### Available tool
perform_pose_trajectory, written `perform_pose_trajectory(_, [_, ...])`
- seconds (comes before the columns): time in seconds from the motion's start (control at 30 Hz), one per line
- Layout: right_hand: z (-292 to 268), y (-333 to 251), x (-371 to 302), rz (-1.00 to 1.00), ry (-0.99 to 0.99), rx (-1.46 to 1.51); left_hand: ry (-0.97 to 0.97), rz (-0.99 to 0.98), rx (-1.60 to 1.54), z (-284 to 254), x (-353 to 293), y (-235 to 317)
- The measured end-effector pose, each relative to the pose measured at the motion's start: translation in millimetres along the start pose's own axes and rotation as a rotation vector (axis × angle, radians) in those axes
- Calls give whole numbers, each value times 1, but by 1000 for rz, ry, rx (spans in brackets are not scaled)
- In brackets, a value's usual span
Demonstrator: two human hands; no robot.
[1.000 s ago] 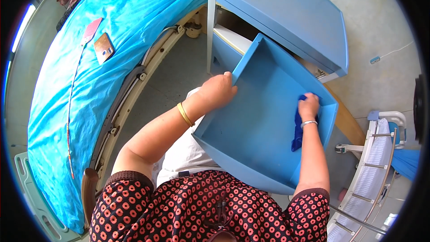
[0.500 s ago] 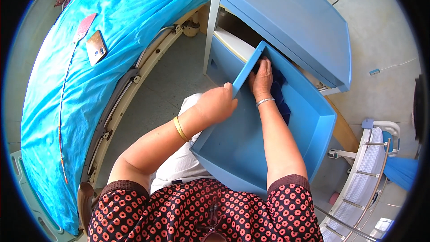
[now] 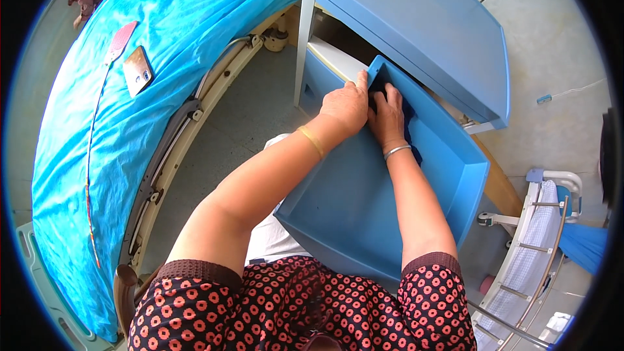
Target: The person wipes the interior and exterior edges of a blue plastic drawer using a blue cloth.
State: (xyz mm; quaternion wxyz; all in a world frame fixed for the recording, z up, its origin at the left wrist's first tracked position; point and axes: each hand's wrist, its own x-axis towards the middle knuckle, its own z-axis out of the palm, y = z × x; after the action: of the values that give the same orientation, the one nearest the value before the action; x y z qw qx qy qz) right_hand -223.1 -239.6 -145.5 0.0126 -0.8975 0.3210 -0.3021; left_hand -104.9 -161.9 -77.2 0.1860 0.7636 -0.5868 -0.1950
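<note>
A blue drawer (image 3: 364,214) is pulled out at a slant from a blue-topped bedside cabinet (image 3: 416,32). My left hand (image 3: 344,105) is closed over the drawer's left rim near its far corner, one finger stretched along the edge. Inside that far corner, my right hand (image 3: 389,120) has its fingers bent over a dark blue cloth (image 3: 411,136). Much of the cloth is hidden behind the right hand and wrist, and the right fingertips are partly lost in shadow.
On the left is a bed with a bright blue sheet (image 3: 78,156), bearing a phone (image 3: 138,71) and a pink fly swatter (image 3: 120,42). A railed bed (image 3: 520,273) stands lower right. A small blue object on a cord (image 3: 544,99) lies on the floor.
My left hand has slid forward along the drawer's rim toward the far corner. My right hand has shifted slightly and its fingers have spread; the drawer has barely moved.
</note>
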Motion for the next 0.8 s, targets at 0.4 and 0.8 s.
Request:
perform_pose_trajectory(0.4, [18,9,12,116,23,64,32,4,66,10,3,1])
perform_pose_trajectory(0.8, [11,-8,35,221,-279,-331,-10,-41,148,8,4,3])
